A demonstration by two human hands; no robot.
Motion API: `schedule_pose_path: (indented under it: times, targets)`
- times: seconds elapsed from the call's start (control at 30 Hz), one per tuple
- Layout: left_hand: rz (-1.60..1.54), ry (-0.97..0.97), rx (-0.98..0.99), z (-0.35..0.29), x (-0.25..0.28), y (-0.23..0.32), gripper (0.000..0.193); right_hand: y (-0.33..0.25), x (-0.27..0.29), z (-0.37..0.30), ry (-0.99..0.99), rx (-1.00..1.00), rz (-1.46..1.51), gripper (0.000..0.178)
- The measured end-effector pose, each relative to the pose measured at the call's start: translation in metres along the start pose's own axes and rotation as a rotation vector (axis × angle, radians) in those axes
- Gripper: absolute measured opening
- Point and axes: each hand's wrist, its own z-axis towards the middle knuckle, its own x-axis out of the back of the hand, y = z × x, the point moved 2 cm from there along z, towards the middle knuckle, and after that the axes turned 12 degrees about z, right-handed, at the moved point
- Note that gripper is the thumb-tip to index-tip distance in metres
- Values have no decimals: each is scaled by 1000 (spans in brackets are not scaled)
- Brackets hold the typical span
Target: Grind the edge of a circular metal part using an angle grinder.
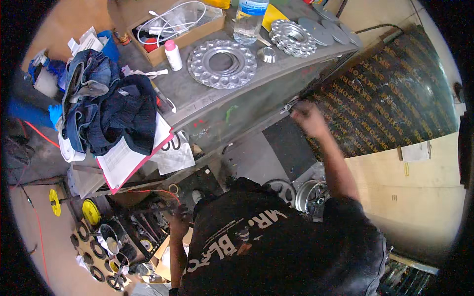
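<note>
My right hand reaches out to the front side of the grey workbench, its fingers curled and slightly smeared by motion. A small silver metal piece shows at its fingertips; its kind is unclear. Low on the left, my left hand is in shadow beside my dark shirt, near an orange-red cord, and its fingers are hard to make out. On the bench top lie a scalloped silver metal ring and a stack of similar rings. A small metal cup stands between them.
A cardboard box with white cable, a water bottle and a pink-capped bottle stand on the bench. Dark clothes cover its left end. A spoked wheel lies below; a printed dark board leans at right.
</note>
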Motion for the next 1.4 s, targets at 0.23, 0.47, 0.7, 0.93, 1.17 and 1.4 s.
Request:
schedule_pose_path:
  times: [0.23,0.47,0.7,0.93,1.17,1.4]
  targets:
    - [615,-143,131,-19,12,-94,45,33,-199,-225,-934,-977,571,68]
    - [1202,-296,-368,-14,-30,-149,31,31,-105,-116,-790,-188,186,52]
    - [283,-127,198,22,-41,-118,30,-28,51,49,68,-68,-7,44]
    - [641,136,-167,-23,-63,-125,32,-80,103,149,227,166,-264,78]
    - [270,48,580,-109,-107,-162,33,-80,105,194,138,231,-523,82]
    - [-23,109,674,-119,-116,-160,29,-81,103,206,-8,229,-483,71]
